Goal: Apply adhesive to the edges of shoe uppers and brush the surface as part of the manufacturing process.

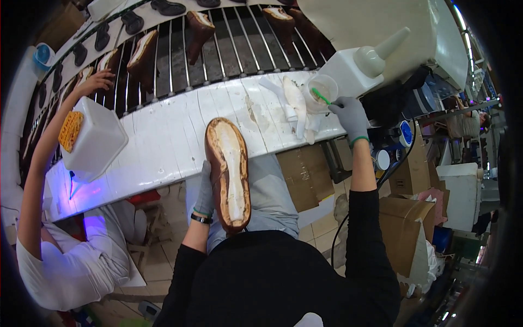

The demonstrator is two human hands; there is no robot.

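My left hand (204, 192), in a grey glove, grips a brown shoe upper (213, 155) by its left side. The shoe's underside faces up, with a pale strip along its middle and no outsole on it. At the right end of the bench my gloved right hand (348, 115) is closed on a small green brush (320, 96). The brush's green end dips into a translucent plastic cup (330, 86); what the cup contains is hard to make out. Crumpled white cloth or paper (295, 103) lies just left of the cup.
Beyond the white bench (163, 139) runs a roller rack (229, 49) bearing brown shoe uppers (143, 54) and black soles (132, 23). A large white bottle (354, 68) stands behind the cup. At left, a co-worker's arm (46, 141) reaches past a white container (98, 139). Cardboard boxes (403, 229) stand at right.
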